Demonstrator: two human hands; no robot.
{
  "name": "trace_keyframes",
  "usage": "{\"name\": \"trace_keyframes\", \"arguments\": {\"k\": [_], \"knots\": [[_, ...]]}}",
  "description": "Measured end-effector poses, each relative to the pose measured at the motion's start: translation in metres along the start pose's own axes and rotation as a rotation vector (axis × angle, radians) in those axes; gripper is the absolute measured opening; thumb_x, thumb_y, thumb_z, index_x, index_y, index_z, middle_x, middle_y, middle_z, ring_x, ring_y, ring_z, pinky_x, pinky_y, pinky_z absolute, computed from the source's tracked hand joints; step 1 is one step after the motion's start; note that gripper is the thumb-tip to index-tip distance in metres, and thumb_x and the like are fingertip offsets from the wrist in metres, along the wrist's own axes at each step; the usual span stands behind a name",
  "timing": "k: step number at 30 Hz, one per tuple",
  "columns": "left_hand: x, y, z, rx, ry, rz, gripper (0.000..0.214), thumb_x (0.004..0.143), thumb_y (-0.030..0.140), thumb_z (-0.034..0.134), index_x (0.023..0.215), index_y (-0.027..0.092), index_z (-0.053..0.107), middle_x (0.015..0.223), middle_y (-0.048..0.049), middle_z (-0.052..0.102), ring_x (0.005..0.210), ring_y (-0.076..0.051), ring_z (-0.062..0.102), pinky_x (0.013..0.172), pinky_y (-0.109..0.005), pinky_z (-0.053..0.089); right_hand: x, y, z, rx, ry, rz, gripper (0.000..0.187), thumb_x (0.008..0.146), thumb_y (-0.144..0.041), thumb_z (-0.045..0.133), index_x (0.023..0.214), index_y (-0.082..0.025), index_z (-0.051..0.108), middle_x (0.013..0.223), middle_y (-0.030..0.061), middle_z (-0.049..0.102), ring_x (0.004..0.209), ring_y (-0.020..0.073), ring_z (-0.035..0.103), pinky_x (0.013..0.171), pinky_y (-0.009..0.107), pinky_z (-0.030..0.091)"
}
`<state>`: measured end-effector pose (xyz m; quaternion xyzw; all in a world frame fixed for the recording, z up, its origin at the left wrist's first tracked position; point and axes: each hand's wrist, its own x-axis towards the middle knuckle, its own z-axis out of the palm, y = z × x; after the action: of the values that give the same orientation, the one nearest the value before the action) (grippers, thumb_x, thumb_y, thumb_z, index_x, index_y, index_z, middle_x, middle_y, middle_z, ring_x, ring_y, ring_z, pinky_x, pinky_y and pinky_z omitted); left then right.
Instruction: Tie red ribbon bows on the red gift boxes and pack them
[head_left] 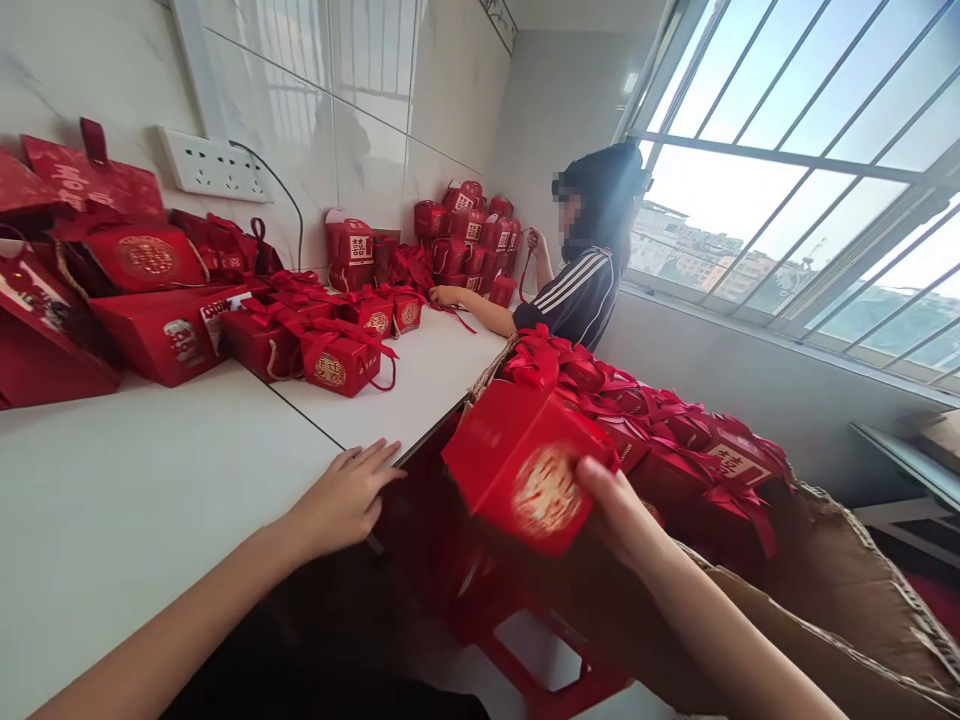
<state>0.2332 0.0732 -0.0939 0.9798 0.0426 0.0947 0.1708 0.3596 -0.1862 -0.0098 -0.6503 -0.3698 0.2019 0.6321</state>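
Observation:
My right hand (613,500) grips a red gift box (517,460) with a gold round emblem and a red ribbon bow on top. The box is slightly blurred and is held beside a large cardboard carton (847,570). Many similar red boxes with ribbons (637,410) fill that carton. My left hand (349,500) lies at the edge of the white table (187,480), fingers stretched out and holding nothing. Ahead of it on the table sits a small red box (341,360) with a gold emblem, a bow and a cord handle.
Larger red boxes (161,325) stand along the wall at left, below a power strip (217,165). Across the table a co-worker (577,270) holds a red ribbon near stacked red boxes (469,235). A red stool (540,660) stands below. A barred window (795,190) is at right.

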Motion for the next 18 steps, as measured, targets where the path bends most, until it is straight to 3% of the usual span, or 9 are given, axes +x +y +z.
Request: {"name": "trace_keyframes", "arguments": {"k": [2,4,7,10,13,16,18], "knots": [[0.004,0.009,-0.014,-0.299,0.080,-0.137,0.034,0.086,0.028,0.039,0.110,0.020,0.062,0.125,-0.0080,0.060,0.119,-0.027,0.053,0.099,-0.042,0.043,-0.003,-0.001,0.001,-0.402,0.050,-0.264,0.072,0.068,-0.047,0.073,0.129,-0.025,0.041,0.127,0.0107,0.052,0.113,0.0294,0.055,0.089,0.045,0.051],[0.007,0.025,-0.030,-0.577,0.233,-0.236,0.041,0.090,0.043,0.032,0.104,0.018,0.062,0.111,-0.0085,0.066,0.107,-0.024,0.060,0.091,-0.037,0.048,-0.006,-0.001,0.002,-0.752,0.102,-0.483,0.082,0.063,-0.037,0.079,0.133,-0.027,0.037,0.133,0.0124,0.043,0.122,0.0315,0.046,0.093,0.049,0.048],[0.006,0.059,-0.052,-0.784,0.446,-0.159,0.049,0.089,0.054,0.030,0.099,0.017,0.060,0.102,-0.0095,0.067,0.098,-0.021,0.062,0.083,-0.033,0.051,-0.009,0.000,0.004,-0.982,0.106,-0.637,0.084,0.066,-0.032,0.077,0.136,-0.028,0.032,0.135,0.0152,0.037,0.124,0.0331,0.042,0.092,0.053,0.048],[0.000,0.092,-0.064,-0.754,0.438,-0.123,0.045,0.085,0.056,0.042,0.098,0.017,0.060,0.088,-0.0059,0.068,0.079,-0.018,0.064,0.066,-0.028,0.052,-0.012,0.001,0.006,-0.999,0.075,-0.673,0.084,0.068,-0.031,0.076,0.138,-0.027,0.029,0.134,0.0172,0.036,0.123,0.0336,0.043,0.090,0.053,0.049],[-0.006,0.115,-0.061,-0.639,0.498,-0.103,0.025,0.084,0.043,0.052,0.085,0.019,0.059,0.075,0.0001,0.065,0.063,-0.012,0.060,0.052,-0.021,0.047,-0.016,0.001,0.005,-0.982,0.084,-0.703,0.081,0.070,-0.029,0.073,0.138,-0.025,0.029,0.133,0.0180,0.036,0.124,0.0338,0.042,0.090,0.052,0.049],[-0.009,0.132,-0.047,-0.445,0.767,0.167,0.003,0.083,0.020,0.056,0.080,0.019,0.056,0.073,0.0016,0.063,0.067,-0.011,0.059,0.062,-0.022,0.048,-0.020,0.001,0.002,-0.970,0.109,-0.697,0.080,0.071,-0.028,0.072,0.138,-0.025,0.029,0.132,0.0179,0.036,0.124,0.0337,0.041,0.090,0.052,0.048],[-0.011,0.142,-0.035,-0.297,0.882,0.422,0.009,0.083,0.011,0.052,0.085,0.017,0.059,0.076,-0.0013,0.064,0.070,-0.013,0.059,0.069,-0.028,0.047,-0.022,0.000,-0.001,-0.953,0.130,-0.706,0.077,0.072,-0.027,0.071,0.138,-0.024,0.030,0.132,0.0182,0.036,0.124,0.0329,0.041,0.090,0.051,0.049]]}}
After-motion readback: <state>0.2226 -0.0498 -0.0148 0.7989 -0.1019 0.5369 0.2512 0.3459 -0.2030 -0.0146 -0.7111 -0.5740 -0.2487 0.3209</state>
